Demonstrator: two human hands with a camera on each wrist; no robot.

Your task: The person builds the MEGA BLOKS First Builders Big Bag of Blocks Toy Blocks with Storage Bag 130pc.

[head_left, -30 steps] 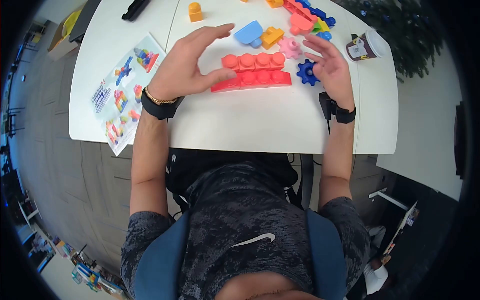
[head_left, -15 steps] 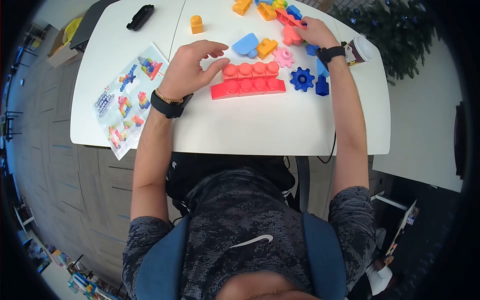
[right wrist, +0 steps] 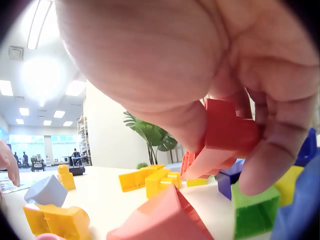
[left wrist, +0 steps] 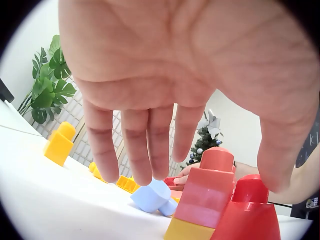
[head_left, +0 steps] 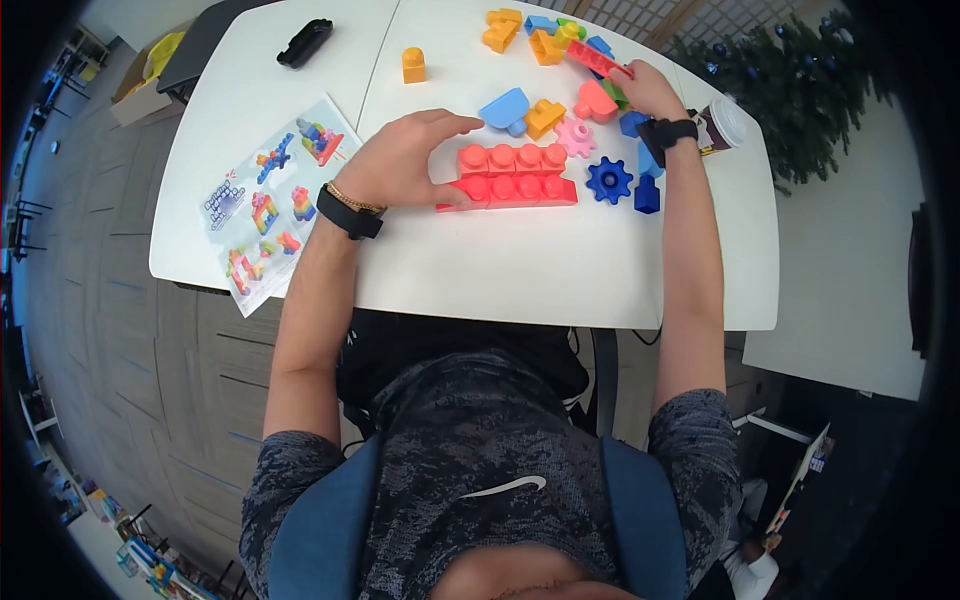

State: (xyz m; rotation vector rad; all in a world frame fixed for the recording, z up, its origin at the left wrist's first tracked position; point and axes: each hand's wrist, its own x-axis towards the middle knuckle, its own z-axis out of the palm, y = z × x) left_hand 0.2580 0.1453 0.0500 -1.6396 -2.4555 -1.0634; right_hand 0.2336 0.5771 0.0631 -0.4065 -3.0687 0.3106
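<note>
My left hand [head_left: 400, 160] is at the left end of two red studded block rows, the back row [head_left: 515, 160] and the front row [head_left: 520, 193]. Its fingers stretch forward, and the thumb overlaps the front row's end. In the left wrist view, the back row [left wrist: 202, 200] shows yellow at its base. At the far right, my right hand [head_left: 652, 92] pinches a long red block [right wrist: 225, 130] between thumb and fingers. Below that hand lie a coral block [right wrist: 162, 220] and a green block [right wrist: 255, 215].
Between the hands lie a light blue block [head_left: 505, 108], a yellow block [head_left: 545, 119], a pink gear [head_left: 576, 137] and a blue gear [head_left: 609, 180]. A paper cup [head_left: 727, 124] stands by my right wrist. The picture sheet [head_left: 275, 205] and a black case [head_left: 305, 43] are on the left.
My right hand reached from beside the blue gear to the back-right pile and now grips the long red block, its end lifted and turned. My left hand stayed by the red rows.
</note>
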